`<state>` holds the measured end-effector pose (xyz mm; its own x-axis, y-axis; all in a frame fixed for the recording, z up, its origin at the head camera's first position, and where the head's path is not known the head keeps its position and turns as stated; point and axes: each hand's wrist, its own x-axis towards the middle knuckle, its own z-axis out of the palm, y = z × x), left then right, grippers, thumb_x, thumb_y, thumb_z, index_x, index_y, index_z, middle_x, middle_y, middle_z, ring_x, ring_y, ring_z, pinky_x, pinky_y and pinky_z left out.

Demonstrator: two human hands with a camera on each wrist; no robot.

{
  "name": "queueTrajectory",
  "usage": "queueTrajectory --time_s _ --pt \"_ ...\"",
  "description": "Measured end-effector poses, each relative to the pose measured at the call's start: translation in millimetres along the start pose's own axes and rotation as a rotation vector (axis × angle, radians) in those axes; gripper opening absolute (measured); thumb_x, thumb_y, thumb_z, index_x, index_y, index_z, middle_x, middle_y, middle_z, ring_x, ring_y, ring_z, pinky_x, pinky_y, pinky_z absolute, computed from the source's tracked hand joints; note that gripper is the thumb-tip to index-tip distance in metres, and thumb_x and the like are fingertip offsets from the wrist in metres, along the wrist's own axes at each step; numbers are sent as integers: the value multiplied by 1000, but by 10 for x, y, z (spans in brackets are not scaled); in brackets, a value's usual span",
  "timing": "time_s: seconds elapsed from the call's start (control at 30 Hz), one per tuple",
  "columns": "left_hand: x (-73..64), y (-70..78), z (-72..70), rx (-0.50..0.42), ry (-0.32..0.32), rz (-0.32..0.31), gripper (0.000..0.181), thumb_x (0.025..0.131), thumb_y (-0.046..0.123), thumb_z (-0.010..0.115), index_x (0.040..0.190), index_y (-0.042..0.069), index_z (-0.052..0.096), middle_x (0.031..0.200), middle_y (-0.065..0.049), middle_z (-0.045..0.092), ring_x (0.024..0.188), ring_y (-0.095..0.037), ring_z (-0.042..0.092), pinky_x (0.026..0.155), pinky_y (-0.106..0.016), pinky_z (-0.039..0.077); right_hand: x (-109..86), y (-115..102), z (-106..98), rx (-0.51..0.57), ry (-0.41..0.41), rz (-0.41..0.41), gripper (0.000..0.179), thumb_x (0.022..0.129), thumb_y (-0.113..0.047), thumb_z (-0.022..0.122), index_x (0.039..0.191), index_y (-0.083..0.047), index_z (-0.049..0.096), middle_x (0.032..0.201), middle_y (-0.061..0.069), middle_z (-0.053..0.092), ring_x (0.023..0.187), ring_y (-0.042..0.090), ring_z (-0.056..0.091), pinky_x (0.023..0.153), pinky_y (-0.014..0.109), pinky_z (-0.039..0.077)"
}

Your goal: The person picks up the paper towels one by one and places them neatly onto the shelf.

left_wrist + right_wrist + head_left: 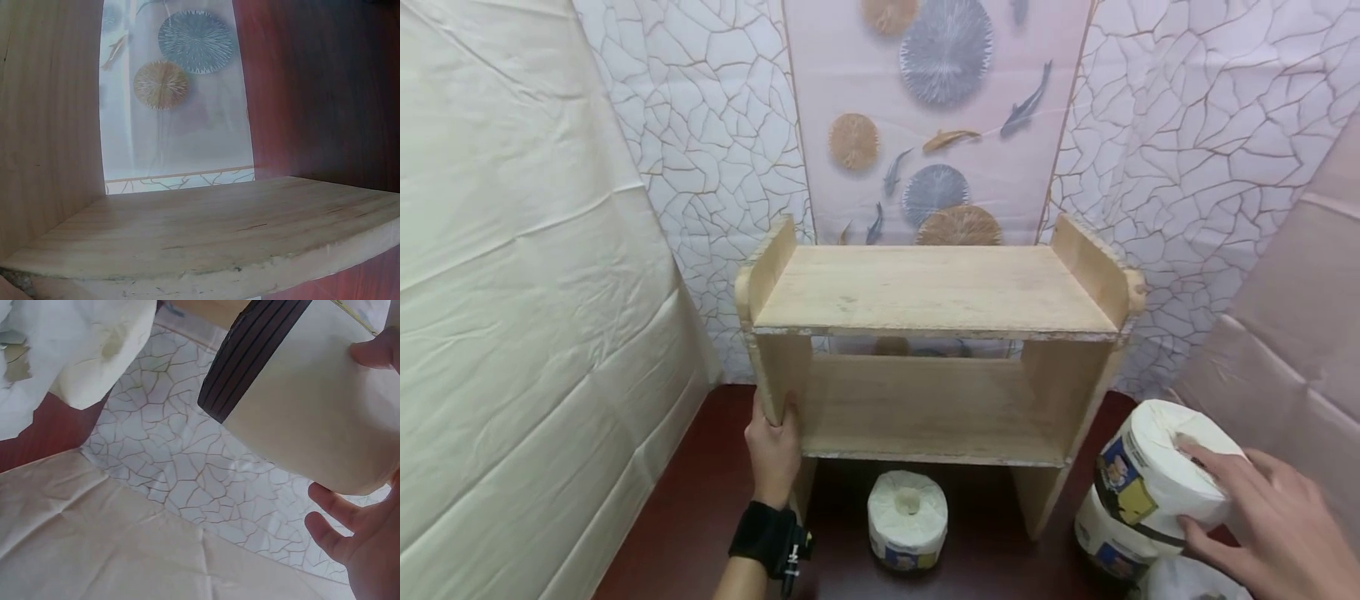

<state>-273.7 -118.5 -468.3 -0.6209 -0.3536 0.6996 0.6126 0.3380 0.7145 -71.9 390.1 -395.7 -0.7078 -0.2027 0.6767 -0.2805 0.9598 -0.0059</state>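
A small two-tier wooden shelf [932, 292] stands in the middle of the head view. My left hand [772, 454] grips the front edge of its left side panel [219, 231], which fills the lower part of the left wrist view. At the right, my right hand [1273, 517] holds a wrapped toilet paper roll [1165, 475], thumb on one side and fingers on the other. This roll overlaps a second roll [1112, 537] just below it. Another wrapped roll [907, 525] sits upright beneath the lower board of the shelf, near its front.
A whitish wrapped item [1187, 581] is partly cut off at the bottom right. Dark red tabletop [681, 492] lies under everything. Cream cloth walls [535, 275] rise at both sides, and a patterned backdrop [700, 125] hangs behind the shelf.
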Motion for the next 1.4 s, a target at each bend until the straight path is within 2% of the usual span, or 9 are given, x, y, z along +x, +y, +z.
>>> queueTrajectory --time_s 0.1,0.17,0.27,0.53,0.73,0.8,1.0,1.2,1.4 --pt "-2 1 -11 -5 9 10 43 103 8 69 145 5 60 107 -21 75 80 -24 68 68 -15 49 36 -72 -48 20 -28 37 87 72 -45 90 146 -15 57 107 21 68 100 57 55 78 73 36" --pt "3 -2 -12 -11 7 16 43 103 8 69 145 5 59 108 -22 75 81 -24 69 69 -14 48 60 -116 -80 17 -56 74 94 64 -27 92 149 -15 54 109 25 68 103 59 52 82 76 33" --pt "9 -7 -8 -9 0 17 43 104 9 68 146 4 59 112 -23 75 84 -26 71 69 -14 49 86 -171 -122 31 -73 115 96 63 -18 90 151 -15 52 114 28 67 108 61 47 89 77 28" --pt "-19 -10 -16 3 -20 -15 45 106 12 66 149 6 56 123 -23 73 96 -29 72 73 -16 52 168 -215 -207 90 23 61 88 66 -26 90 147 -14 58 112 22 69 109 55 48 86 68 32" --pt "-16 -15 -21 -10 -36 -9 48 106 10 66 152 8 55 129 -23 71 104 -33 73 73 -46 59 247 -262 -280 78 12 81 95 60 -19 93 148 -15 57 115 21 68 114 54 45 83 69 33" --pt "-9 -2 -18 -13 -37 -6 47 106 9 65 152 7 55 129 -23 70 105 -34 72 73 -52 58 274 -266 -303 79 15 73 95 59 -19 93 147 -15 58 116 19 67 115 54 45 82 70 34" --pt "1 -18 -12 -4 -32 3 47 106 10 65 152 8 55 130 -23 70 105 -34 72 72 -45 58 363 -265 -362 84 39 30 91 62 -25 93 146 -14 60 113 17 69 113 53 48 78 68 37" --pt "2 -31 1 1 -37 -10 46 107 13 65 151 6 54 130 -24 70 104 -33 72 74 -49 57 414 -280 -402 74 33 33 95 59 -18 93 148 -14 58 113 20 69 111 52 48 76 65 37" --pt "-2 -15 -5 7 -33 -5 46 106 13 66 150 4 55 129 -25 70 105 -33 72 73 -49 58 428 -291 -424 78 66 11 88 65 -29 90 146 -13 60 112 17 70 110 50 49 75 59 36"
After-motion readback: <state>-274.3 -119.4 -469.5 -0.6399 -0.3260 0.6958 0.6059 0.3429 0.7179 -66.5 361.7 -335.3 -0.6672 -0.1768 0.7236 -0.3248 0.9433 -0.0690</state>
